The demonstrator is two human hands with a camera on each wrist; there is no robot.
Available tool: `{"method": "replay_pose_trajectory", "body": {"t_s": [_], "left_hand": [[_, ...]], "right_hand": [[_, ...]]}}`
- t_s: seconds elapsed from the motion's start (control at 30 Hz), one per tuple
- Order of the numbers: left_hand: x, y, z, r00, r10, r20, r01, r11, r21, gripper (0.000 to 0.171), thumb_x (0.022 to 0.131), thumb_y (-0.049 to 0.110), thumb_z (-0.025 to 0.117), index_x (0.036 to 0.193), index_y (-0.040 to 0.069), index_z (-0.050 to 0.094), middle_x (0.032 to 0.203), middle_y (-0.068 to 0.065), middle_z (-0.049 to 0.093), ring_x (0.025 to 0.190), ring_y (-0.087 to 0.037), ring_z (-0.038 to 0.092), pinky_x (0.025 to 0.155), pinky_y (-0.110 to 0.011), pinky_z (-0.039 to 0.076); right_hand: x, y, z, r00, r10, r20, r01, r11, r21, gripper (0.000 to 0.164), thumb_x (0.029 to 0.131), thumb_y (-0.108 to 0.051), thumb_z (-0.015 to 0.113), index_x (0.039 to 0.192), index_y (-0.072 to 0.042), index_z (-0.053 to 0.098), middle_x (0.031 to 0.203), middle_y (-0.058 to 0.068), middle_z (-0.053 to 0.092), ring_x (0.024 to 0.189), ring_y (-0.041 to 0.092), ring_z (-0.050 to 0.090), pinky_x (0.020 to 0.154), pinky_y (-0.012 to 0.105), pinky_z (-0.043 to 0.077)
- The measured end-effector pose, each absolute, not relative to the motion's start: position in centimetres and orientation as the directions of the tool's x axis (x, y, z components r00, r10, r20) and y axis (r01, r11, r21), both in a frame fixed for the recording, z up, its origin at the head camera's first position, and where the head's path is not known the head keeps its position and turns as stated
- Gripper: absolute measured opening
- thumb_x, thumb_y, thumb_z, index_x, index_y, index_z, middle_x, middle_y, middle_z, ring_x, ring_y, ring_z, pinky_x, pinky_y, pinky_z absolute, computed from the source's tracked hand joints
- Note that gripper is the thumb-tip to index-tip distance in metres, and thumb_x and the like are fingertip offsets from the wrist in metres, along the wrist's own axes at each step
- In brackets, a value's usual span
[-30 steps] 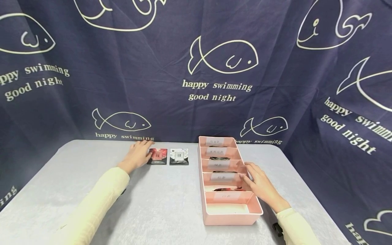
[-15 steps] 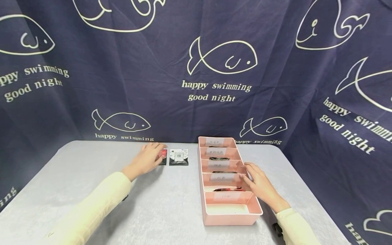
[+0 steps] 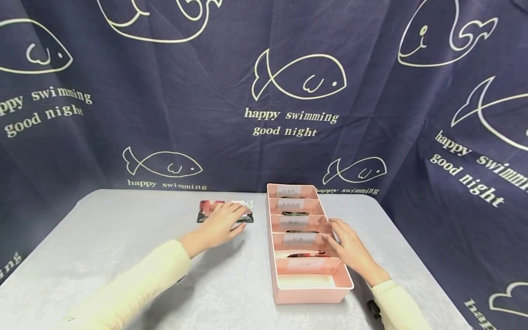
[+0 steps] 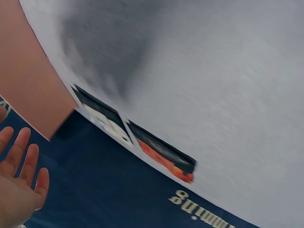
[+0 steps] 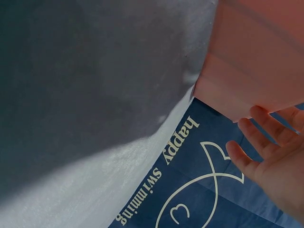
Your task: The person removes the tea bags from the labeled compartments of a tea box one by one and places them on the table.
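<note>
My left hand [image 3: 222, 223] is stretched out low over two flat sachets, its fingers loosely extended and holding nothing. Under and left of it lies a red-and-black sachet [image 3: 206, 210]; the white-and-black sachet [image 3: 249, 217] beside it is partly covered by the fingers. Both sachets show whole in the left wrist view, apart from the hand. My right hand [image 3: 355, 251] rests along the right side wall of a long pink divided box [image 3: 312, 295], fingertips right at the rim. From the right wrist view, its fingers look fairly straight against the outer wall.
Several compartments of the box bear white paper labels [image 3: 298, 239]. Dark packets stand in some, and a red one [image 3: 307, 255] lies in the second from the front. A navy curtain [image 3: 231, 114] with fish drawings rises behind the grey table [image 3: 231, 284].
My left hand has passed rightward from the red sachet to over the white one, uncovering part of the red. The right hand and the box have kept their places.
</note>
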State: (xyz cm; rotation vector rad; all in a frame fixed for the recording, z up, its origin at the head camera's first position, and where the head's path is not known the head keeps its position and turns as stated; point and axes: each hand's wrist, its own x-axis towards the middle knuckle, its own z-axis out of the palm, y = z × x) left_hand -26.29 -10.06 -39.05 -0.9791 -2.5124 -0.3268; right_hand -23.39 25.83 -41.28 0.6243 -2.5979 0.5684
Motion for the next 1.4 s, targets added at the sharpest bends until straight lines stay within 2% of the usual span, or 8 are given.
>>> {"method": "replay_pose_trajectory", "body": {"t_s": [0.27,0.57,0.73,1.13,1.4], "left_hand": [[-25.2,-7.7,-38.8,-0.614,0.643,0.458,0.747,0.661,0.074,0.028,0.087,0.026,0.057,0.113,0.017,0.057,0.111,0.002,0.059,0.106,-0.019,0.052,0.095,-0.039,0.037],[-23.6,-5.2,-38.3,-0.546,0.692,0.472,0.790,0.613,0.016,0.031,0.089,0.031,0.055,0.113,0.013,0.057,0.109,0.002,0.059,0.104,-0.017,0.050,0.093,-0.038,0.040],[-22.9,-4.1,-38.1,-0.507,0.727,0.463,0.816,0.577,-0.012,0.031,0.089,0.034,0.054,0.115,0.018,0.057,0.107,0.006,0.059,0.104,-0.014,0.051,0.092,-0.033,0.040],[-21.8,-1.9,-38.6,-0.462,0.811,0.358,0.850,0.520,-0.081,0.030,0.090,0.038,0.050,0.115,0.023,0.056,0.111,0.007,0.059,0.106,-0.012,0.048,0.090,-0.030,0.037],[-21.5,-1.3,-38.8,-0.471,0.808,0.354,0.845,0.528,-0.083,0.025,0.089,0.036,0.052,0.112,0.026,0.059,0.107,0.009,0.060,0.104,-0.010,0.049,0.088,-0.028,0.037]], "right_hand": [[-23.4,25.9,-41.3,-0.824,-0.327,0.464,-0.490,0.822,-0.291,0.039,0.087,-0.016,0.057,0.118,0.006,0.052,0.120,0.021,0.053,0.115,0.037,0.047,0.091,0.058,0.035],[-23.4,25.8,-41.2,-0.825,-0.330,0.459,-0.494,0.816,-0.300,0.036,0.088,-0.017,0.056,0.118,0.004,0.052,0.119,0.019,0.053,0.114,0.036,0.047,0.092,0.057,0.035],[-23.4,25.8,-41.3,-0.813,-0.338,0.474,-0.507,0.811,-0.291,0.035,0.087,-0.015,0.057,0.116,0.004,0.053,0.117,0.019,0.054,0.113,0.036,0.048,0.091,0.057,0.036],[-23.3,25.7,-41.3,-0.818,-0.326,0.473,-0.496,0.816,-0.296,0.036,0.086,-0.015,0.058,0.116,0.006,0.053,0.119,0.021,0.054,0.114,0.038,0.047,0.092,0.057,0.035],[-23.3,25.7,-41.3,-0.799,-0.339,0.498,-0.519,0.806,-0.284,0.035,0.086,-0.012,0.058,0.115,0.006,0.053,0.116,0.021,0.055,0.111,0.038,0.049,0.090,0.057,0.036]]}}
